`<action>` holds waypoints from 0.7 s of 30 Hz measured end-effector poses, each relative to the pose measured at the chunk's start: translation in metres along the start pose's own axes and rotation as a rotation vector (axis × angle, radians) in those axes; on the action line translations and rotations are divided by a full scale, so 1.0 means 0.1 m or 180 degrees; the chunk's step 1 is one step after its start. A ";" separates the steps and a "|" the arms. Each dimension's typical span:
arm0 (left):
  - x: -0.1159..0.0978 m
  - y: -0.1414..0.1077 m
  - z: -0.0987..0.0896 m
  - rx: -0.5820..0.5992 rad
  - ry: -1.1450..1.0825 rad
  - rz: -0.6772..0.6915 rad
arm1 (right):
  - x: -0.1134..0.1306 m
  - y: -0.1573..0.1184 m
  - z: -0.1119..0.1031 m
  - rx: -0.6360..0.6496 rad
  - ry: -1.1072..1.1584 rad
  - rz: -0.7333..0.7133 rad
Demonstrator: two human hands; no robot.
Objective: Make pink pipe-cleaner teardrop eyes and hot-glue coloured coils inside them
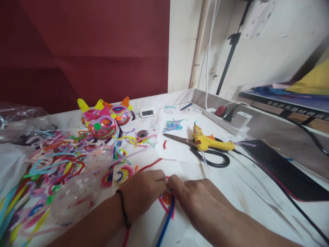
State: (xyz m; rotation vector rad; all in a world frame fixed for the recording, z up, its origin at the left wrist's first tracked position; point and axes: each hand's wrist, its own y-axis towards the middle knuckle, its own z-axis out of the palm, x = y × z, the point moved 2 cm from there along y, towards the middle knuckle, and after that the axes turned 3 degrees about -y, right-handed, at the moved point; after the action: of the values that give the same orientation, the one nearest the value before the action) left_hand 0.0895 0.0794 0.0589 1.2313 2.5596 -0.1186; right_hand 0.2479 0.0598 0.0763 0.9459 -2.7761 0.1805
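Blue strip (166, 223) in the head view, lying nearer the wearer than the glue gun (212, 140) and off to its left, its far end right at the right hand (199, 197). That hand is closed, thumb and finger pinched about the tip, and the rest of the strip trails back between the forearms. And here's the left hand (147, 187), also left of the gun and nearer, fingers curled down and meeting the right thumb; whether it grips anything, I cannot tell. Just beneath both sets of fingers sits the coil (166, 199), partly covered, orange at its centre, touching the strip.

Now the count! One blue strip in the fingers, one coil under them. One glue gun, lying across one pair of scissors (180, 140). Two masks (101, 126), overlapping, left of the gun and farther back; one clock (147, 112), likewise. One black pad (280, 171) to the gun's right. Well left of the gun, a tangled heap of coloured strips (58, 159), too many to count.
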 end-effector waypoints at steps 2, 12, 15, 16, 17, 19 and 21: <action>0.06 0.00 0.02 -0.0014 -0.0072 0.0042 | -0.01 0.00 0.02 -0.0077 -0.0077 -0.0021; 0.09 -0.02 0.02 -0.0244 -0.0372 0.0152 | 0.01 0.02 -0.04 0.0384 -0.0208 0.0092; 0.08 -0.02 0.01 -0.0316 -0.0282 0.0343 | 0.00 0.01 -0.05 0.0332 -0.0003 0.0169; 0.08 -0.02 0.01 -0.0343 -0.0223 0.0408 | 0.00 0.01 -0.05 0.0291 0.0066 0.0201; 0.08 -0.02 0.01 -0.0372 -0.0149 0.0475 | -0.01 0.01 -0.06 0.0228 0.0130 0.0233; 0.09 -0.03 0.03 -0.0426 0.0011 0.0590 | -0.02 0.00 -0.08 0.0043 0.0263 0.0282; 0.10 -0.04 0.04 -0.0462 0.0138 0.0691 | -0.03 -0.01 -0.09 -0.0200 0.0416 0.0293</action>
State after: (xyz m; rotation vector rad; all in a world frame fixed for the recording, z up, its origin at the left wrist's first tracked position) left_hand 0.0817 0.0833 0.0519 1.4571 2.4018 0.1396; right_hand 0.2521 0.0625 0.0842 0.7634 -2.6897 0.1620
